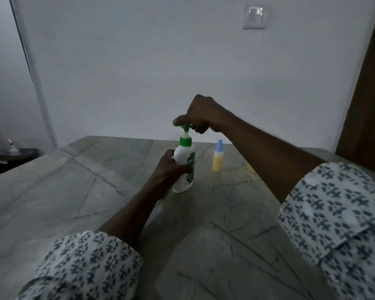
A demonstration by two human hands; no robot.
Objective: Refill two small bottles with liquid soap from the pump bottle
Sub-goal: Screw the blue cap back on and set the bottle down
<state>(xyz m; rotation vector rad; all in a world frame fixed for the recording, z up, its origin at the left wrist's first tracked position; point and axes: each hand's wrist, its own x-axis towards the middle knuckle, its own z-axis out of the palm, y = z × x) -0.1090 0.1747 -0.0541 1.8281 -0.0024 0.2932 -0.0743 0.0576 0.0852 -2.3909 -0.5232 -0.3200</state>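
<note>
The left hand (pixel 168 167) grips the white body of the pump bottle (pixel 185 156), which stands upright on the grey counter (pixel 74 191); atop the pump bottle, the right hand (pixel 200 114) pinches the green pump head (pixel 185 127); just right of it and slightly farther stands a small yellow bottle (pixel 217 158), blue-capped, untouched.

White pump bottle (pixel 183 169), green pump; yellow small bottle (pixel 217 162).

The pump bottle (pixel 183 167) label reads "Dettol", its smaller print too blurred.
</note>
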